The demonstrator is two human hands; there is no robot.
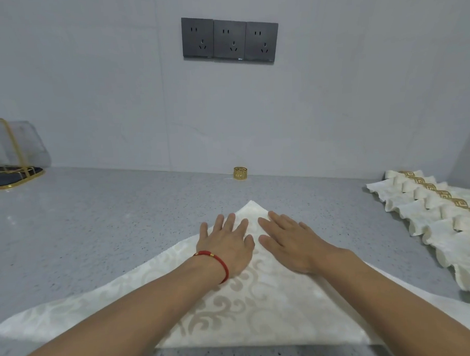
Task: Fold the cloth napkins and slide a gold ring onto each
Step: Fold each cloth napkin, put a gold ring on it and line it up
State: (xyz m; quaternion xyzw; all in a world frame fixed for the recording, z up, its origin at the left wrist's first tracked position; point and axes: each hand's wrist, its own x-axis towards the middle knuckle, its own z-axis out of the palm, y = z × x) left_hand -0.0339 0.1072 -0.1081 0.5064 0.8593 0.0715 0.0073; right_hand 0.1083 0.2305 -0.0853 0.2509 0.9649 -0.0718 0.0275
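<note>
Two hands lie flat on one large cream damask napkin (pixel 234 307), which is spread on the grey speckled surface (pixel 96 224) as a triangle with its point toward the far wall. It takes up most of the near middle of the scene, its long edge nearest the person and its wings running out to the left and right.

Along the right side sits a row of finished napkins (pixel 435 217), each pleated and banded with a gold ring, running from far to near. At the far left stands a glass-and-gold case (pixel 12 155), partly out of view. On the wall above is a strip of three dark sockets (pixel 230 40).

The left hand (pixel 226 248), with a red cord bracelet (pixel 218 262) at the wrist, presses the cloth with fingers straight and slightly spread. The right hand (pixel 290 245) lies just beside it, fingers also straight, palm down. Neither grips anything.

One loose gold ring (pixel 240 173) stands on the surface against the far wall, well apart from the hands.

The step appears to be smoothing the diagonal fold. To do it well, sweep both palms outward from the centre toward the wings, so the layers lie flush and the far point stays matched, before pleating begins. Any trapped wrinkle now would likely show in the pleats.
</note>
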